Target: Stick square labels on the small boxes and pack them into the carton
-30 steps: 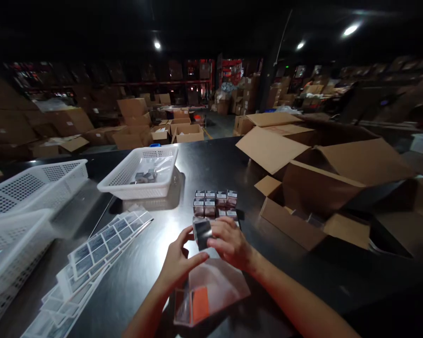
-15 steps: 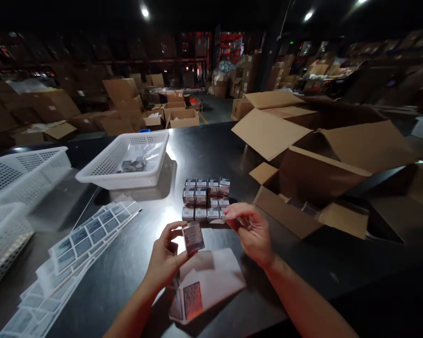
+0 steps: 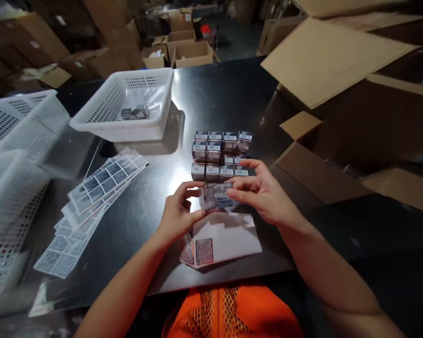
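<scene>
My left hand grips a small printed box by its left side, thumb below and fingers above. A printed label lies against the right part of that box. Its right edge is between the thumb and a finger of my right hand, whose index finger is raised. Just beyond are rows of small dark boxes with barcodes facing up. Below my hands rests a white label sheet, with a few printed labels left at its left end.
Fanned label sheets lie at left on the metal table. A white basket holding a few small boxes stands behind them, with more white baskets at far left. Open cardboard boxes crowd the right.
My right hand has brought the label from beside the rows of boxes to the box in my left hand. The view has tilted down, showing an orange garment.
</scene>
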Available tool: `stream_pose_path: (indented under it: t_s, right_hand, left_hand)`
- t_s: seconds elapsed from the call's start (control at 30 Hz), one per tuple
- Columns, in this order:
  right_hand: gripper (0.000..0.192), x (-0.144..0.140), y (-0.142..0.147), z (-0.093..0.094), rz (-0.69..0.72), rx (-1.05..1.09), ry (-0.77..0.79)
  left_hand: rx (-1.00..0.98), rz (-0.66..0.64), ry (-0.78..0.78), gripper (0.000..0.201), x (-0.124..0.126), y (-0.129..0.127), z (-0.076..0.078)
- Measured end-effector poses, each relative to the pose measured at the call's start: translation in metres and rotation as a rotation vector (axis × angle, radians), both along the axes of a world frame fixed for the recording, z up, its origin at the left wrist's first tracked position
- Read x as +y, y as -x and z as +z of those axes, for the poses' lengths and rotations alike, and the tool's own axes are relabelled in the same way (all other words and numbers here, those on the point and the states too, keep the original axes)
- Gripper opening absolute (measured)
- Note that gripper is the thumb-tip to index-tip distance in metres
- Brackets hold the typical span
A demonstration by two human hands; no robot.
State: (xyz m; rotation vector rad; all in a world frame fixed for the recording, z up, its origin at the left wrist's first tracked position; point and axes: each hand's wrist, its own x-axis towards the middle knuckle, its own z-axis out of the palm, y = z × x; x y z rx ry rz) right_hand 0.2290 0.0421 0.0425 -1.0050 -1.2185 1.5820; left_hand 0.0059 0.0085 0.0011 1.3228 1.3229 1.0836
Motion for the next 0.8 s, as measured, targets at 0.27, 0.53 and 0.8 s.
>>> stream_pose_path:
  t_s: [0.27,0.53,0.8]
  right_hand:
    - [0.076,-0.0091,0.0074,0.0005,0.017,-0.057,0.007]
    - [0.074,-0.0096,0.0098,-0.0022,0.029,-0.065,0.001]
    - [0.072,-0.0096,0.0105,-0.0029,0.026,-0.07,-0.007]
  left_hand:
    - [0.006,-0.007,-0.014,0.056,-0.0027,-0.0002,-0.0012]
    - [-0.007,0.002,-0.026,0.054,-0.0051,-0.0041,0.0013]
    - [0.01,0.003,-0.054,0.051,-0.006,-0.0042,-0.0009]
